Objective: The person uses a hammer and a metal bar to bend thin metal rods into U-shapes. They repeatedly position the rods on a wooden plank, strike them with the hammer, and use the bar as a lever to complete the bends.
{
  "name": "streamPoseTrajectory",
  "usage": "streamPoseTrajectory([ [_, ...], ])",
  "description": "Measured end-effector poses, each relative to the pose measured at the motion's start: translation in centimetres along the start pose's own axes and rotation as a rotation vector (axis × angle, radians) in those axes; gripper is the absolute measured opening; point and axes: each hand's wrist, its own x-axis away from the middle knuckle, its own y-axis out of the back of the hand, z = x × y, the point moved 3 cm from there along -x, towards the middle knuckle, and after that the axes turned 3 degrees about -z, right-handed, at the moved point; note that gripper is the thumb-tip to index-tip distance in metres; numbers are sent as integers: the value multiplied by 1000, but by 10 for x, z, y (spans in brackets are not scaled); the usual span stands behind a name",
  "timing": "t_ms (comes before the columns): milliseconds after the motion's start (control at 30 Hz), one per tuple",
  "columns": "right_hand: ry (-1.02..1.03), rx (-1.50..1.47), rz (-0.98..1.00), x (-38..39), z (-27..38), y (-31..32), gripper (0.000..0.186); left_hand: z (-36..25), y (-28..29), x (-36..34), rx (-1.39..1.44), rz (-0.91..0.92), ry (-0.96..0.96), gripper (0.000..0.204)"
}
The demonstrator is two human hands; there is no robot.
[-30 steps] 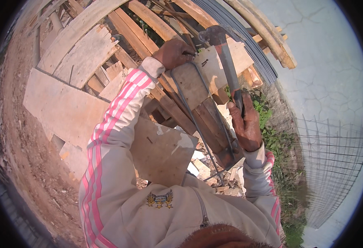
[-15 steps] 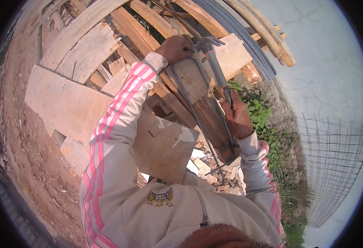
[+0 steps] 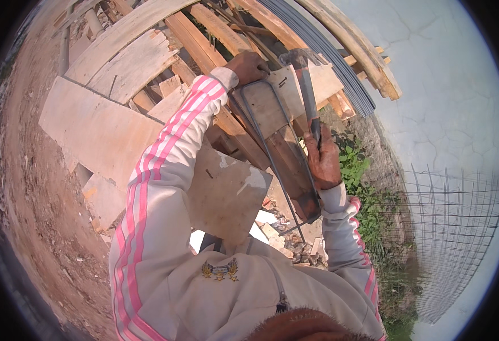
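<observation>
A hammer (image 3: 305, 82) is gripped in my right hand (image 3: 323, 159), its blurred head over a pale board (image 3: 323, 79) with small dark nails on it. My left hand (image 3: 249, 68) is closed at the board's left edge, on something I cannot make out. Below it a bent dark metal bar (image 3: 248, 108) forms a long loop over brown timber (image 3: 289, 165) and a stained board piece. A square plywood offcut (image 3: 226, 193) lies beside my left forearm.
Piled planks (image 3: 198, 34) and plywood sheets (image 3: 90, 131) fill the upper left. Corrugated grey sheeting (image 3: 340, 74), a pale cracked wall (image 3: 442, 85), wire mesh (image 3: 454, 238) and green weeds (image 3: 354, 165) are on the right. A dirt strip (image 3: 33, 187) runs down the left.
The hammer head dipped toward my left hand half a second ago and now sits farther right. My right hand is farther left than a second ago, still gripping it. My left hand stays closed.
</observation>
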Motion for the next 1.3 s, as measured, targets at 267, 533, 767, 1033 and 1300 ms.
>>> streamPoseTrajectory([
  [267, -104, -48, 83, 22, 19, 5, 39, -17, 45, 48, 220, -460, 39, 35],
  [533, 356, 310, 450, 65, 89, -60, 52, -105, 141, 237, 439, -1204, 210, 33],
  [767, 438, 444, 382, 91, 115, -149, 49, -143, 109, 256, 435, -958, 228, 24],
  [1033, 280, 424, -16, 134, 88, 19, 32, -130, -16, 149, -192, -168, 110, 54],
  [1300, -265, 562, -6, 235, -47, 89, 32, -112, -88, 75, -583, -36, 266, 92],
])
